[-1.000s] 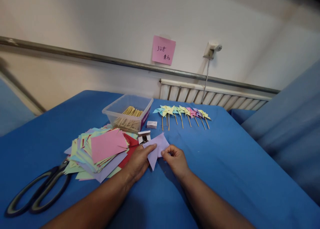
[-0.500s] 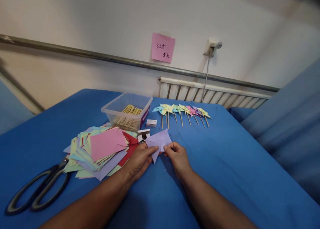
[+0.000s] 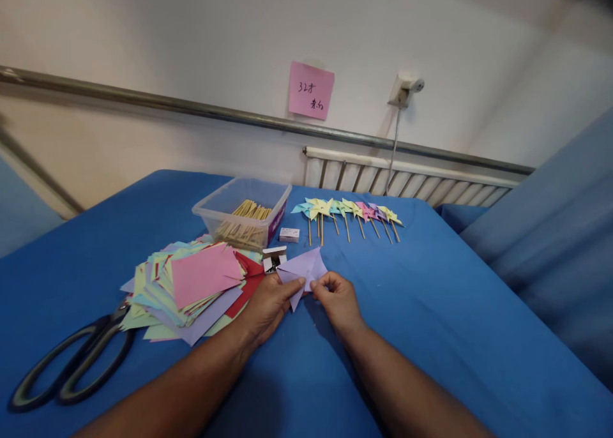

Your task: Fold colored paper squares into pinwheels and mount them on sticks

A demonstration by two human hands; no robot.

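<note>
A light purple paper pinwheel [image 3: 306, 263], cut with slits and without a stick in view, is held between both hands above the blue cloth. My left hand [image 3: 272, 302] pinches it from the left, thumb on top near the middle. My right hand [image 3: 339, 299] grips its lower right side between thumb and forefinger. Fingers under the paper are hidden. Just behind my left hand sits an open small white box [image 3: 274, 258] with dark bits inside that I cannot make out. To the left lies a pile of coloured paper squares [image 3: 205, 276], pink on top.
Black-handled scissors [image 3: 79, 356] lie at the left, blades partly under the paper. A clear plastic box [image 3: 211, 212] of wooden sticks stands behind the pile. A small closed box [image 3: 289, 235] and a row of finished pinwheels [image 3: 347, 209] lie farther back, near the radiator [image 3: 412, 176].
The right thumb has shifted slightly toward the middle of the purple paper. Both hands keep hold of it, and the surrounding things have stayed put.
</note>
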